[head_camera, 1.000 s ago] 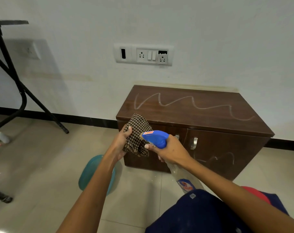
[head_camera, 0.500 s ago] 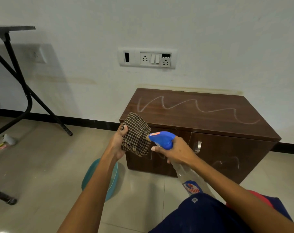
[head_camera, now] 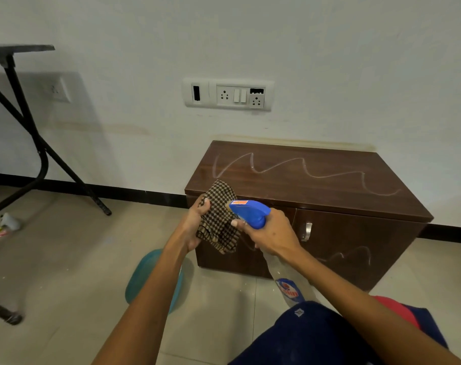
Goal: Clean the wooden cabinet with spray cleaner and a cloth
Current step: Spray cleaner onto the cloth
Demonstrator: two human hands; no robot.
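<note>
Head view: right hand (head_camera: 272,234) grips spray bottle (head_camera: 250,213), nozzle aimed at checked cloth (head_camera: 220,217) bunched in left hand (head_camera: 193,227), both held just in front of cabinet (head_camera: 316,206). White squiggles on cabinet top and door. Cabinet stands against wall under socket panel (head_camera: 228,94).

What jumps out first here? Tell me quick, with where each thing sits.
The white scribble zigzagging across the top of the brown cabinet against the wall, with a smaller one on its right door. In front of the cabinet's left corner, the left hand holds a checked cloth, and the right hand grips a blue-headed spray bottle with its nozzle aimed at the cloth.
</note>
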